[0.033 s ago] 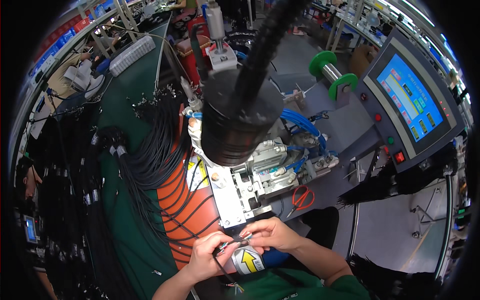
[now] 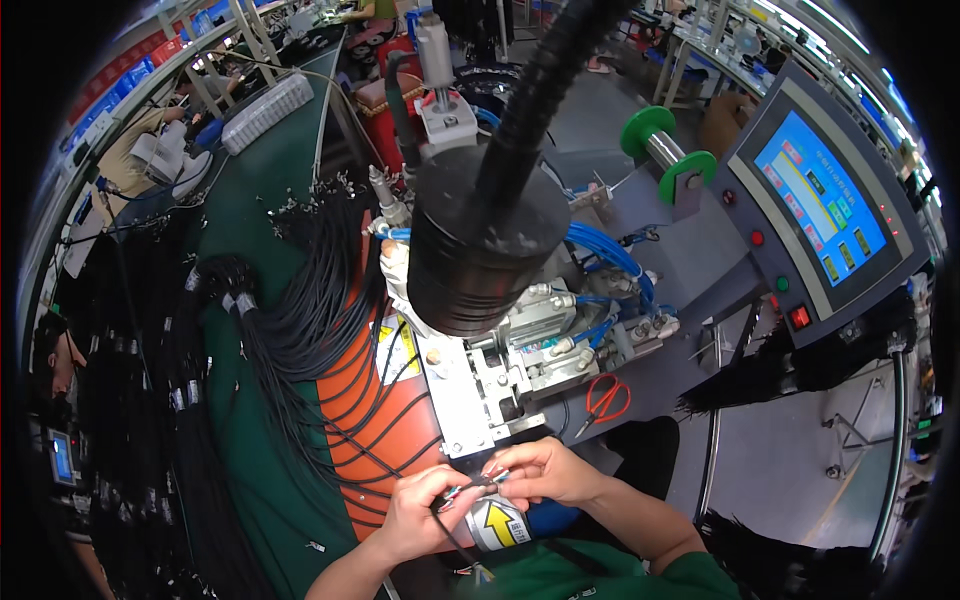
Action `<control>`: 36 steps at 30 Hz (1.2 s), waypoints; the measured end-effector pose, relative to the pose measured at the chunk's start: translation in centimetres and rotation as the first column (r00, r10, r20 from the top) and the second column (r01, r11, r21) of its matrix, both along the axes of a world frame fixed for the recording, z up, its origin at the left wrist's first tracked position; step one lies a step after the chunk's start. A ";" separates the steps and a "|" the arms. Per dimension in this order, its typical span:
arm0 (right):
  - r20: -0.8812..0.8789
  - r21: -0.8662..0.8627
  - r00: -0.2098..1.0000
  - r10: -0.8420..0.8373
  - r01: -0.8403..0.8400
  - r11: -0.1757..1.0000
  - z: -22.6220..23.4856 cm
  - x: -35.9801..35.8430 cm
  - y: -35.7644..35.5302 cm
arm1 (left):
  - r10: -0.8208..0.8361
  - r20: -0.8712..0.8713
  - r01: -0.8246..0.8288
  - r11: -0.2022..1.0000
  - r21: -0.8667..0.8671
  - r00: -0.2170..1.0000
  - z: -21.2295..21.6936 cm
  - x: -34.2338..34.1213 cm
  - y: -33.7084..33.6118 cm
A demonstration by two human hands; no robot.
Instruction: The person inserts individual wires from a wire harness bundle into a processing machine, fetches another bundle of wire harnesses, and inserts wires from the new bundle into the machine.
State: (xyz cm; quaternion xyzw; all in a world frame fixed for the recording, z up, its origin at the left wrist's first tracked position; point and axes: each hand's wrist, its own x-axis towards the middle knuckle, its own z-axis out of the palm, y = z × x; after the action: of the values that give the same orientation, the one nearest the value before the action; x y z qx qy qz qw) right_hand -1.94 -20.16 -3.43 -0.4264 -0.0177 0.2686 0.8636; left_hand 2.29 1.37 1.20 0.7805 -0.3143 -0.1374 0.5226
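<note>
My left hand (image 2: 415,512) pinches a black cable (image 2: 457,545) near its end, where thin coloured wires stick out beside the fingertips. The cable's tail hangs below this hand toward the green clothing on my lap, with more loose coloured wires at its tip. Close by on the right, the fingers of my right hand (image 2: 545,474) are closed on coloured wires (image 2: 503,476). Both hands nearly meet just in front of the machine's white metal plate (image 2: 455,400). Fingers partly cover the wire ends, so how they lie together cannot be made out.
A black cylindrical lamp (image 2: 485,240) on a flexible neck overhangs the machine. Red-handled scissors (image 2: 604,400) lie right of it. Many black cables (image 2: 310,310) spread over the orange mat (image 2: 365,440) at left. A touchscreen panel (image 2: 820,200) and a green spool (image 2: 660,150) stand at right.
The whole view has shifted slightly. Below my left hand, the cable's loose tail has moved a little to the right. Both hands keep their pinch.
</note>
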 end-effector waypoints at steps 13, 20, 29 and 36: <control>0.539 -0.365 0.797 -0.271 0.512 0.778 0.7 -1.5 2.6 | -0.056 0.448 -0.059 0.969 0.238 0.892 -0.1 -1.7 -1.7; 0.752 -0.475 0.650 -0.109 0.649 0.594 1.1 -1.6 2.3 | 0.006 0.290 -0.049 0.989 0.141 0.957 -0.3 -1.0 -2.2; 0.109 -0.114 0.977 -0.182 0.195 0.974 0.7 -0.3 0.2 | -0.088 0.010 0.087 0.995 0.056 0.996 -0.7 -0.2 -1.3; 0.734 -0.565 0.679 0.005 0.607 0.558 1.5 -0.3 0.5 | -0.024 0.345 -0.036 0.986 0.165 0.938 -0.8 -1.5 -2.0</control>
State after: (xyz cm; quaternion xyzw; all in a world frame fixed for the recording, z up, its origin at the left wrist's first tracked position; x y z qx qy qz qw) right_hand -2.24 -19.63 -1.89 -0.8158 -0.1254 -0.0875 0.5577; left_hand 0.80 -0.66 0.43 0.8350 -0.3857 -0.0229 0.3917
